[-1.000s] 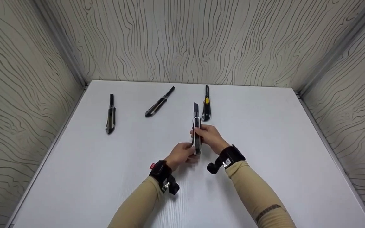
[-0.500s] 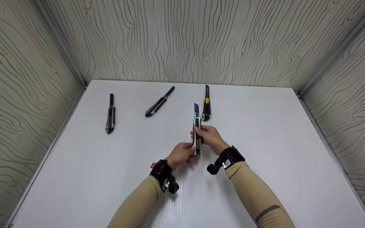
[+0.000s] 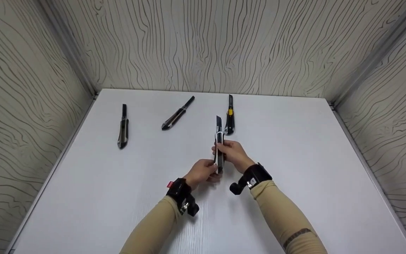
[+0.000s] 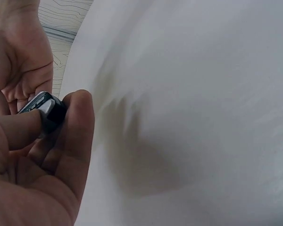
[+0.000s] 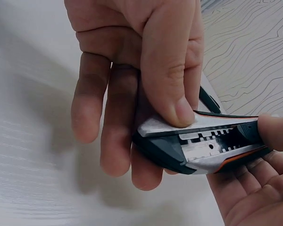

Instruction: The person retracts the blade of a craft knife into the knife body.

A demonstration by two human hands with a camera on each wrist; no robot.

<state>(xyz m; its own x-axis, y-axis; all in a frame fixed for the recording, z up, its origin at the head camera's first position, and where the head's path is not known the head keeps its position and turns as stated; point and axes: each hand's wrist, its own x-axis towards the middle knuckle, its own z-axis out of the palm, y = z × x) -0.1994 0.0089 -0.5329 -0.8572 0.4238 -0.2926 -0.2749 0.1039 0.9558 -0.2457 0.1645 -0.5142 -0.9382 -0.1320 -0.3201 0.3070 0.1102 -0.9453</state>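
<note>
Both hands hold a black and silver utility knife above the table, its blade extended and pointing away from me. My left hand pinches the butt end between thumb and fingers. Higher on the handle, my right hand grips the body. In the right wrist view its thumb presses on the black slider, and orange trim shows along the handle. The left wrist view shows only the dark butt of the knife between the fingers; its blade is hidden there.
Behind the held knife lies a black utility knife with a yellow slider. Another dark knife lies slanted farther left, and a third knife lies at the far left. Patterned panels enclose the white table at back and sides.
The held knife has shifted very slightly toward me, its blade tip a little lower in the head view. The hands stay almost still, and the knives on the table have not moved.
</note>
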